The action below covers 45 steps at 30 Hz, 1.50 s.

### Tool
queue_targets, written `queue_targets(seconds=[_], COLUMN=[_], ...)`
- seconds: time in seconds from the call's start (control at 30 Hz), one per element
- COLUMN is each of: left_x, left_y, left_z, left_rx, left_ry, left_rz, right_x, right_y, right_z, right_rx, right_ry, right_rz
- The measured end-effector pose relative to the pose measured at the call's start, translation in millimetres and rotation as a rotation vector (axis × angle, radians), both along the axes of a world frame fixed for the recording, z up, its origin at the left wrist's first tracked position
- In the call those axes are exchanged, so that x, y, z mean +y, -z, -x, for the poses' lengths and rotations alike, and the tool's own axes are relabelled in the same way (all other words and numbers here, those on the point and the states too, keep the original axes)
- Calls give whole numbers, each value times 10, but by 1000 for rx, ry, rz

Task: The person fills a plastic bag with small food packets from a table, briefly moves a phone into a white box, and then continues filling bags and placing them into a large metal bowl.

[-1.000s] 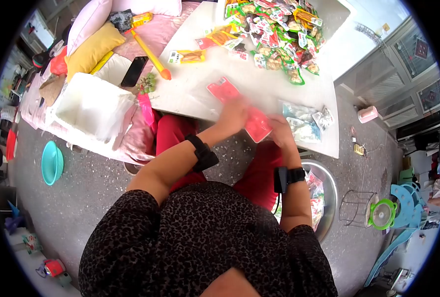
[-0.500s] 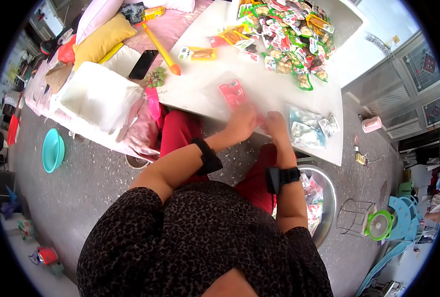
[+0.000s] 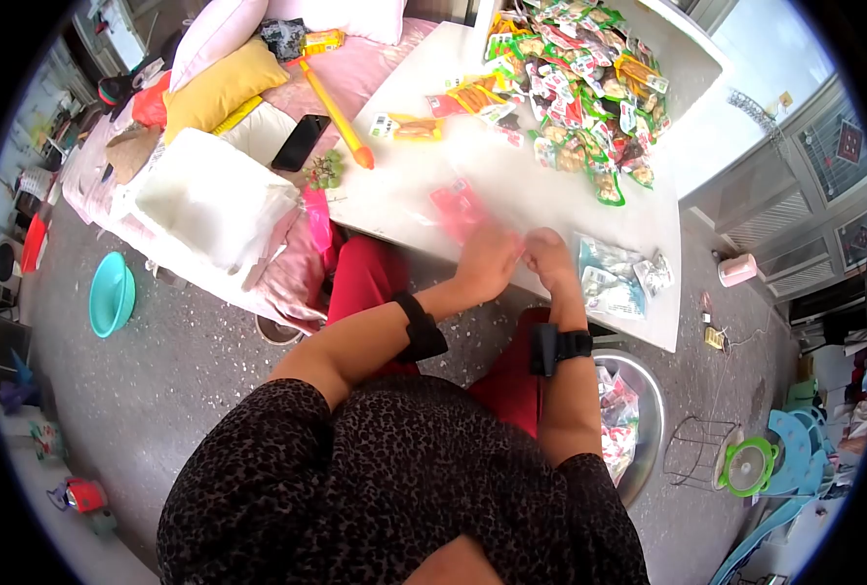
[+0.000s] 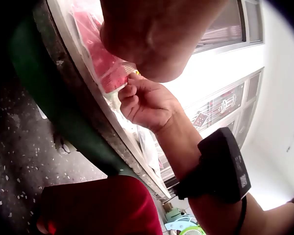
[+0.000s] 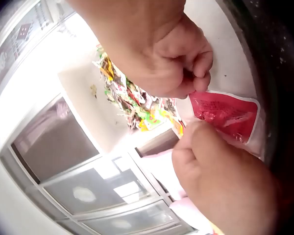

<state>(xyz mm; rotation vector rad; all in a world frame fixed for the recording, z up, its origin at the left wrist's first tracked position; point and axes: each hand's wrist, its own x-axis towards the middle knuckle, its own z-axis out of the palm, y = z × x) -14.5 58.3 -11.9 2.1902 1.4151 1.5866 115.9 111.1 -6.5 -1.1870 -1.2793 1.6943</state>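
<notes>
From the head view, you've got a red pouch (image 3: 456, 207) over the counter (image 3: 385, 200), blurred, its long axis slanting from far left back towards your fingers. It lies forward and to the left of them; your left hand (image 3: 489, 263) is nearer its body and covers part of the near end, while your right hand (image 3: 548, 255) sits just beside, at that same end. A heap of snack packets (image 3: 594, 107) lies beyond, and pale blue packets (image 3: 609, 278) rest to your right. Over to the left wrist view: your right fingers are curled, thumb against them, pinching at the pouch's end; your left fingertips are hidden, so this angle can't tell their grip. And on the right wrist view, both hands meet at one end, left thumb pressed down in a pinch, right fingers curled tight at the corner, the pouch's printed red body stretching away from both.
</notes>
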Motion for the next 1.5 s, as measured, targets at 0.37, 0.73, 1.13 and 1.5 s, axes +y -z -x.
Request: queue_targets(seconds=[0.37,0.73,1.13,1.5], left_x=[-29,-163,552,2372], left_y=[149,108,-185,-96], left_z=[46,337,774,1564], left_rx=[64,368,460,590], left_ry=[-43,16,294,-310], left_rz=[-35,137,486,637], right_x=[5,-147,-184,-163], right_y=[-91,194,435,363], right_z=[232,257,2,25], right_rx=[-374,-145,-797,-806], right_ry=[-115,215,314,308], right_rz=[-204,-211,-1275,-1191])
